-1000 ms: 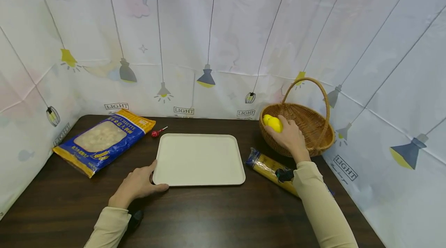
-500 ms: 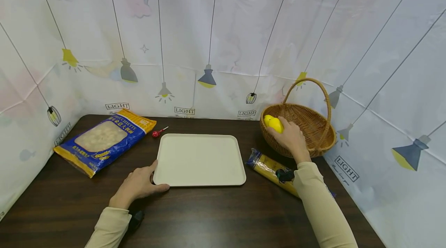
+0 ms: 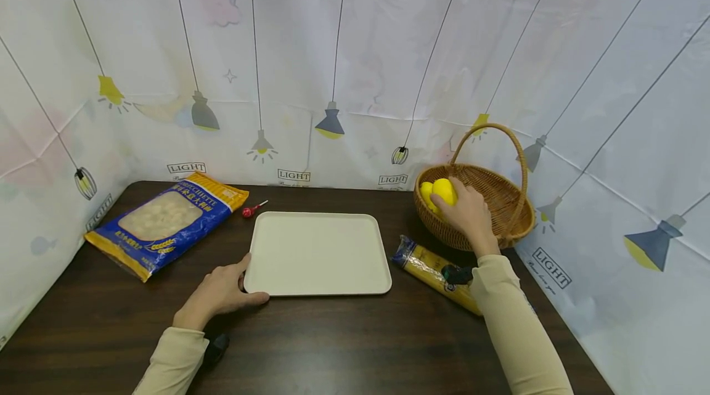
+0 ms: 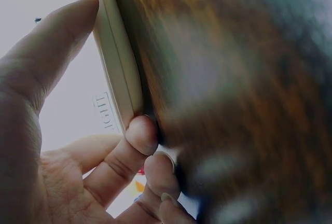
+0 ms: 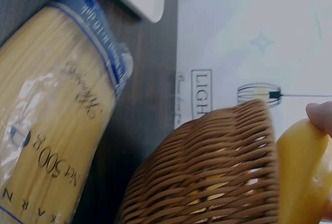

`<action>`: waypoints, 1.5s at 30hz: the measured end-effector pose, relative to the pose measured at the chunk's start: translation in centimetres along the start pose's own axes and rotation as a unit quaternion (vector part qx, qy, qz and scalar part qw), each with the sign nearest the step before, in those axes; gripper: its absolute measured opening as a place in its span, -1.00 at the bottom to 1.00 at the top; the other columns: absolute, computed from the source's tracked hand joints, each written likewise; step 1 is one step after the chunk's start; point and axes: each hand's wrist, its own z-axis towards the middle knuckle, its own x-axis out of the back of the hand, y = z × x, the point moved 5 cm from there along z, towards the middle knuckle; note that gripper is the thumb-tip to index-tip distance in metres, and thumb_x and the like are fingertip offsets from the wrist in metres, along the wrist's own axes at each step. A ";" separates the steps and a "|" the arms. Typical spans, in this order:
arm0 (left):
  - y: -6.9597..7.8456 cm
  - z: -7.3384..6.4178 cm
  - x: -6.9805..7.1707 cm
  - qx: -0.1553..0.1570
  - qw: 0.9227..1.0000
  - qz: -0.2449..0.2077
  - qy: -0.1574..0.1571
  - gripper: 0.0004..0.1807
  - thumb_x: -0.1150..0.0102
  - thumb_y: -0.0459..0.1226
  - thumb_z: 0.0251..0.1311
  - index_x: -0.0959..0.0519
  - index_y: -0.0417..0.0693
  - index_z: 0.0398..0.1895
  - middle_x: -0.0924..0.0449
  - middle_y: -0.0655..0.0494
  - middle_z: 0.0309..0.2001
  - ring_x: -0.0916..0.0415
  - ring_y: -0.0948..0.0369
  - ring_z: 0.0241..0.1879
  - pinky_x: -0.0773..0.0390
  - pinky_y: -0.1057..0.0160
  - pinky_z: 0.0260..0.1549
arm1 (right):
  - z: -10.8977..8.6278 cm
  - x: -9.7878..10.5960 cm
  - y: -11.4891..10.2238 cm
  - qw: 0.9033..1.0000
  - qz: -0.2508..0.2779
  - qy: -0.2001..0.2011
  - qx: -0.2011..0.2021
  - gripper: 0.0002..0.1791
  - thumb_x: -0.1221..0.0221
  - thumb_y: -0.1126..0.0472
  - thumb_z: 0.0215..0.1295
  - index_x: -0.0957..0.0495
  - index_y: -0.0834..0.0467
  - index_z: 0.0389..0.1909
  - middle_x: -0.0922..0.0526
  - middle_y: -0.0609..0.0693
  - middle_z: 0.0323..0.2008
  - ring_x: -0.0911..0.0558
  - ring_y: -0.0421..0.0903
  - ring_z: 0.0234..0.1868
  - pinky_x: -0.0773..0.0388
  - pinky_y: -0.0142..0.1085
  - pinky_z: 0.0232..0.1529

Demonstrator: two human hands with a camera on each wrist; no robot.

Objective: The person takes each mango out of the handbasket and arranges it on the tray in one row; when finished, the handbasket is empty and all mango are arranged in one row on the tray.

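Observation:
My left hand grips the near left corner of a cream tray, thumb along its front edge and fingers at its left side. In the left wrist view the thumb and curled fingers meet the tray's rim. Over the left part of a wicker basket, my right hand holds a yellow lemon between thumb and fingers. Another lemon lies beside it in the basket. The right wrist view has the held lemon right at the basket rim, with most of the hand out of frame.
A pack of spaghetti lies in front of the basket, partly under the right forearm. On the left is a blue and yellow bag of pasta, with a red lollipop between it and the tray. The basket's tall handle arches up.
My right hand has raised the held lemon slightly and shifted it right, away from the other lemon. My left hand and the tray have stayed put.

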 end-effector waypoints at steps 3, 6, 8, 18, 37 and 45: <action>0.0 0.0 0.1 0.002 1.000 0.000 -0.001 0.23 -0.37 0.31 -0.03 -0.12 -0.23 0.55 -0.60 -0.22 0.04 -0.47 0.02 -0.11 -0.52 -0.11 0.01 | 0.0 0.5 -0.5 1.000 0.010 0.015 0.005 -0.15 -0.03 -0.36 0.37 -0.24 0.09 0.50 -0.54 0.35 0.09 -0.54 0.26 -0.08 -0.44 0.00 -0.31; -0.1 0.1 0.1 0.003 1.000 0.001 -0.001 0.23 -0.38 0.31 -0.03 -0.12 -0.22 0.56 -0.58 -0.06 -0.18 -0.44 0.05 -0.16 -0.50 -0.04 -0.06 | -0.1 1.0 -1.3 0.999 0.018 0.030 0.011 -0.15 -0.04 -0.35 0.37 -0.25 0.10 0.50 -0.55 0.34 0.07 -0.53 0.23 -0.11 -0.44 -0.01 -0.29; -0.1 0.2 0.1 0.003 1.000 0.001 -0.002 0.23 -0.37 0.31 -0.03 -0.11 -0.22 0.56 -0.53 0.01 -0.26 -0.42 0.06 -0.17 -0.49 -0.01 -0.09 | -0.2 1.4 -2.0 0.999 0.022 0.036 0.016 -0.15 -0.05 -0.35 0.37 -0.25 0.10 0.50 -0.55 0.33 0.06 -0.53 0.23 -0.12 -0.43 -0.02 -0.28; -0.1 0.2 0.2 0.003 1.000 -0.004 0.000 0.22 -0.37 0.30 -0.02 -0.11 -0.21 0.56 -0.38 0.08 -0.41 -0.41 0.12 -0.23 -0.38 0.11 -0.22 | -0.6 1.8 -5.7 0.998 0.045 0.041 0.034 -0.24 -0.08 -0.30 0.37 -0.30 0.01 0.47 -0.58 0.28 -0.01 -0.52 0.20 -0.16 -0.38 -0.07 -0.32; 0.0 0.1 0.1 -0.003 1.000 -0.002 0.008 0.19 -0.40 0.25 -0.02 -0.15 -0.22 0.55 -0.38 0.10 -0.44 -0.39 0.16 -0.30 -0.35 0.14 -0.27 | -2.0 -3.5 -12.3 0.990 0.111 -0.031 0.078 -0.15 -0.15 -0.35 0.31 -0.24 -0.03 0.51 -0.50 0.30 0.24 -0.56 0.22 0.01 -0.54 -0.05 -0.20; 0.0 0.0 0.1 -0.003 1.000 -0.004 0.008 0.19 -0.41 0.26 -0.03 -0.15 -0.21 0.55 -0.39 0.09 -0.42 -0.40 0.14 -0.27 -0.36 0.13 -0.25 | -2.5 -6.5 -14.4 0.987 0.118 -0.057 0.090 -0.12 -0.22 -0.39 0.23 -0.27 -0.09 0.49 -0.53 0.26 0.17 -0.58 0.14 -0.04 -0.62 -0.12 -0.24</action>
